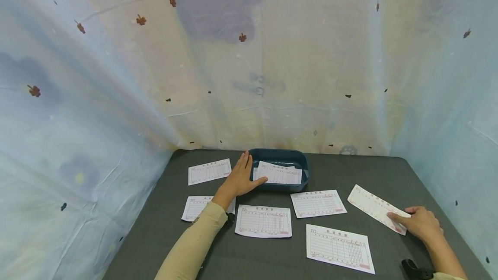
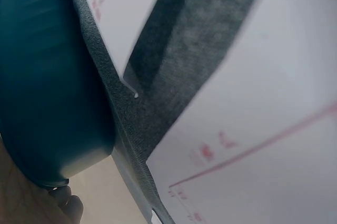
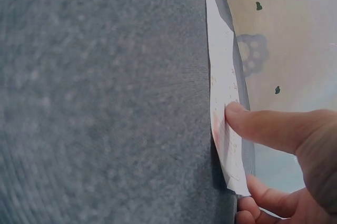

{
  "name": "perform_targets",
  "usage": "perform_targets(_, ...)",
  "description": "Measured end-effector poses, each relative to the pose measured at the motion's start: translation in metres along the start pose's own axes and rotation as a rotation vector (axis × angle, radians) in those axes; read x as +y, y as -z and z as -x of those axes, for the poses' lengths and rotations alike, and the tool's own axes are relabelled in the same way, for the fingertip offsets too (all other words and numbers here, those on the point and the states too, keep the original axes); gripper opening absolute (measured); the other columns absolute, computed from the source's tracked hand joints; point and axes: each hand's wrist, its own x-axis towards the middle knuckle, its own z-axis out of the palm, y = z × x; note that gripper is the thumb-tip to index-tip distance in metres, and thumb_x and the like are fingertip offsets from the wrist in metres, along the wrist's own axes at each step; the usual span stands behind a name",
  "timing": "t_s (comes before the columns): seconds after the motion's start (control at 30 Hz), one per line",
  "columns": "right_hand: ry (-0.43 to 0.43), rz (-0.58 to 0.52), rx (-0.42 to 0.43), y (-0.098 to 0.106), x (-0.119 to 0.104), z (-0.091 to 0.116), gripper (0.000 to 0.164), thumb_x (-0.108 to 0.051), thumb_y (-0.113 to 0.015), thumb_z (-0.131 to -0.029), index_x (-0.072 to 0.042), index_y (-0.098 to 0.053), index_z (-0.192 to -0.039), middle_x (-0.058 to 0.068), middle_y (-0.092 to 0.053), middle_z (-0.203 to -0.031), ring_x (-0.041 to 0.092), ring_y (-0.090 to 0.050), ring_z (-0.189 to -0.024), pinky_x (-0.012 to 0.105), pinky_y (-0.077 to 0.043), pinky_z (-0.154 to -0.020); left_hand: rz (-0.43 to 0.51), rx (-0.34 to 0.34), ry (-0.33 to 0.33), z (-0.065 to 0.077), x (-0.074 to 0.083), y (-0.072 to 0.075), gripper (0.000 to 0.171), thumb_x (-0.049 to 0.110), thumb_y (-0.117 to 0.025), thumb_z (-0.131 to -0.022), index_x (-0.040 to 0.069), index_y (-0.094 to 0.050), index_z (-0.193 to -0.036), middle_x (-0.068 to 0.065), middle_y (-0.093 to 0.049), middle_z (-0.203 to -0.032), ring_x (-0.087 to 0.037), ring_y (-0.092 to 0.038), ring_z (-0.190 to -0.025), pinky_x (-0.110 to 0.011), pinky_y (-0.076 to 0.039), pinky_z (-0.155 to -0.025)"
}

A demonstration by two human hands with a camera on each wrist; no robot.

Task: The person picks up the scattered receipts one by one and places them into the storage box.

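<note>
My left hand (image 1: pixel 241 175) rests against the left side of a dark blue plastic basin (image 1: pixel 278 152), its fingers straight and its thumb stretched over the near left part. Printed paper forms (image 1: pixel 280 173) lie inside the basin. In the left wrist view the basin's wall (image 2: pixel 50 77) fills the left side. At the right of the table, my right hand (image 1: pixel 423 224) pinches the near end of another printed form (image 1: pixel 373 204). The right wrist view shows the thumb (image 3: pixel 268 126) on top of this form, with other fingers at its lower edge.
More printed forms lie spread on the dark grey table (image 1: pixel 268 258): one at back left (image 1: pixel 209 172), one partly under the left arm (image 1: pixel 196 207), and several before the basin, including a near one (image 1: pixel 338 247). A patterned curtain (image 1: pixel 272 77) surrounds the table.
</note>
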Motion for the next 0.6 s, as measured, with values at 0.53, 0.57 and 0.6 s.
perform_targets(0.53, 0.017, -0.053, 0.022, -0.0040, -0.0029, 0.0023, 0.090, -0.057, -0.082, -0.090, 0.017, -0.043, -0.124, 0.048, -0.050, -0.129, 0.068, -0.051, -0.116, 0.075, -0.042, -0.091, -0.011, 0.004, -0.005, 0.0000, 0.0011, -0.0009, 0.116, 0.082, -0.048, -0.098, 0.000, -0.010, -0.171, -0.016, 0.001, -0.180, -0.033, -0.001, -0.167, -0.055, -0.018, -0.132)
perform_targets(0.57, 0.017, -0.064, 0.019, -0.0043, -0.0030, 0.0024, 0.088, -0.056, -0.081, -0.091, 0.015, -0.041, -0.124, 0.048, -0.049, -0.129, 0.067, -0.051, -0.116, 0.075, -0.041, -0.092, -0.011, 0.002, -0.004, -0.0001, 0.0011, -0.0009, 0.116, 0.082, -0.048, -0.098, 0.000, -0.010, -0.171, -0.016, 0.002, -0.180, -0.033, -0.001, -0.167, -0.055, -0.018, -0.132)
perform_targets(0.6, 0.018, -0.075, 0.017, -0.0047, -0.0031, 0.0023, 0.088, -0.055, -0.081, -0.091, 0.015, -0.040, -0.125, 0.048, -0.048, -0.130, 0.067, -0.051, -0.116, 0.074, -0.041, -0.092, -0.010, 0.003, -0.003, -0.0001, 0.0010, -0.0010, 0.116, 0.082, -0.048, -0.099, 0.001, -0.010, -0.171, -0.016, 0.001, -0.180, -0.033, -0.001, -0.167, -0.055, -0.018, -0.132)
